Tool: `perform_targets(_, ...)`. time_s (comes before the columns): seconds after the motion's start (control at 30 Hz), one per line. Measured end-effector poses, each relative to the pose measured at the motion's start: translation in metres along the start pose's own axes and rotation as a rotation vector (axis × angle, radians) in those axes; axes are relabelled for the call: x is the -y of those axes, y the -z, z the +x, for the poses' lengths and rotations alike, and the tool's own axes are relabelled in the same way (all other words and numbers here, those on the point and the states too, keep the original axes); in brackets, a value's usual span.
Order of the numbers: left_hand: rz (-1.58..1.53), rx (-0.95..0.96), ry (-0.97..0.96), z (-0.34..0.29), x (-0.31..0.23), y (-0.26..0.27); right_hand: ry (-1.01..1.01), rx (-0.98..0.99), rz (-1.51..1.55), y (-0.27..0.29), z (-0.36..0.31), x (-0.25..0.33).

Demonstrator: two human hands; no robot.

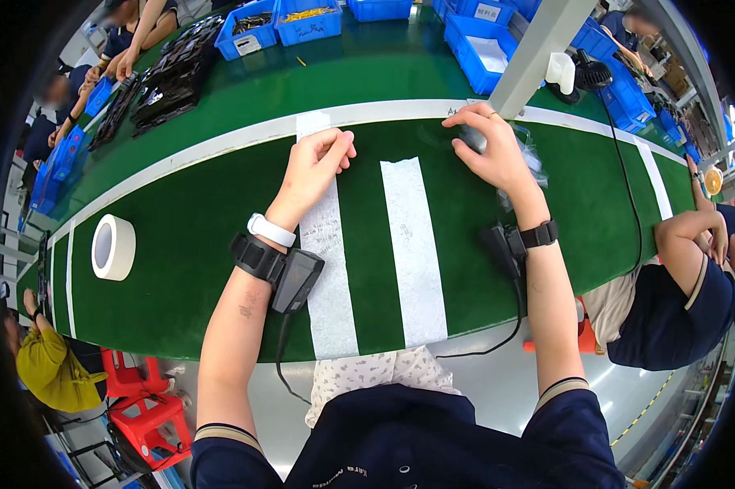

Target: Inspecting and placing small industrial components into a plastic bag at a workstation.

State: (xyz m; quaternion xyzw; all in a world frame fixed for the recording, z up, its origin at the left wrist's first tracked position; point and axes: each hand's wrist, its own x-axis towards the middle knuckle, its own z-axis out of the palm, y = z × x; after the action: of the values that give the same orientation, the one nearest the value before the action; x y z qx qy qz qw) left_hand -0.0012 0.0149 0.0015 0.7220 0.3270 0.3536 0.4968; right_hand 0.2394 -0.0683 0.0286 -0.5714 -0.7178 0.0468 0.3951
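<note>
My left hand point(317, 169) hovers over the upper part of a white paper-like strip point(328, 277) on the green conveyor belt point(188, 244). Its fingers are curled in, thumb against the index finger; whatever may be inside is hidden. Farther right, my right hand point(496, 153) has its thumb and index finger apart, beside a crumpled clear plastic bag point(534, 160) that it partly covers. Between the hands lies a second white strip point(416, 253), untouched. Both wrists carry black strapped devices with cables; the left one also has a white band point(271, 231).
A roll of white tape point(125, 249) stands at the left. Beyond the pale rail point(384, 109) are blue bins point(309, 28) and black parts point(172, 90). A grey post point(538, 61) rises near my right hand, by a small black fan point(591, 72). Other people sit around.
</note>
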Motion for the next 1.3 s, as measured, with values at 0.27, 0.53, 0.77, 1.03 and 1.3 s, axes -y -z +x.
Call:
perform_targets(0.27, 0.012, -0.001, -0.016, -0.0004, 0.0016, 0.0048, 0.046, 0.079, -0.001, -0.0019, -0.0007, -0.0039)
perform_targets(0.53, 0.013, 0.000, 0.004, 0.0000, 0.0021, 0.0023, 0.006, 0.066, 0.023, -0.0010, 0.0000, -0.0004)
perform_targets(0.77, 0.001, 0.004, -0.013, -0.0003, -0.0001, 0.0009, 0.038, 0.124, -0.013, 0.0002, -0.0022, -0.0040)
perform_targets(1.03, -0.009, 0.008, -0.041, -0.0005, 0.0040, 0.0044, -0.021, 0.120, -0.012, -0.0024, -0.0015, -0.0008)
perform_targets(1.3, -0.002, 0.003, -0.003, -0.0007, 0.0002, 0.0001, -0.010, 0.121, -0.040, -0.0018, -0.0040, -0.0053)
